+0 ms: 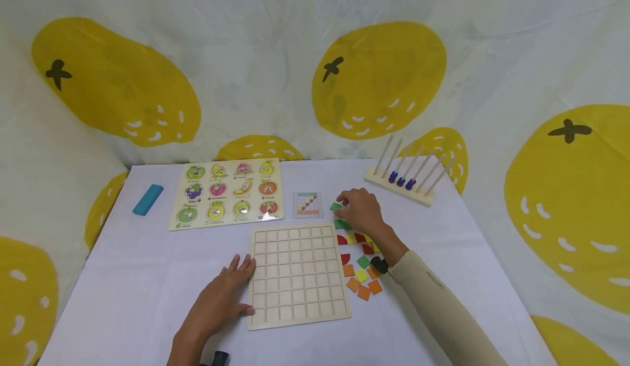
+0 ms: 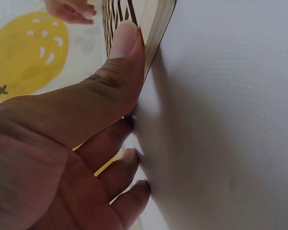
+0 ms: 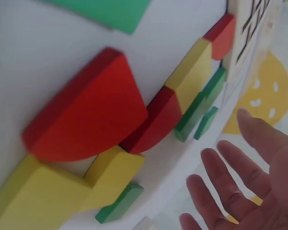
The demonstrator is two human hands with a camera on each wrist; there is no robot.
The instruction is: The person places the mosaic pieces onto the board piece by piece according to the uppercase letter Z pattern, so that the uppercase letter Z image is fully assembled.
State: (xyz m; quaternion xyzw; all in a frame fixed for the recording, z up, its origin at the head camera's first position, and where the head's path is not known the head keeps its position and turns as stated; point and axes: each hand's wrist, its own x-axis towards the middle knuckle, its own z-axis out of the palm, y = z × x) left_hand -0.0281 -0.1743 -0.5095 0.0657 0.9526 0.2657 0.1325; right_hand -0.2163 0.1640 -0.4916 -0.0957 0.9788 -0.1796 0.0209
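A square wooden grid board (image 1: 293, 270) lies in the middle of the table, its squares bare. My left hand (image 1: 219, 300) rests at its left side; the thumb (image 2: 125, 40) touches the board's edge and the fingers reach along the cloth. My right hand (image 1: 363, 211) hovers over green tiles (image 1: 339, 224) beyond the board's right side, fingers loosely bent with nothing visible between them. Closer to me are red quarter-round pieces (image 3: 91, 110), yellow tiles (image 3: 192, 72) and orange tiles (image 1: 363, 292). Behind the board lies a small pattern card (image 1: 307, 213).
A fruit puzzle board (image 1: 228, 193) lies at the back left, with a blue block (image 1: 148, 199) left of it. At the back right stands a wooden peg rack (image 1: 418, 193) with upright rods and several dark beads. A lemon-print cloth (image 1: 256, 70) hangs behind the table.
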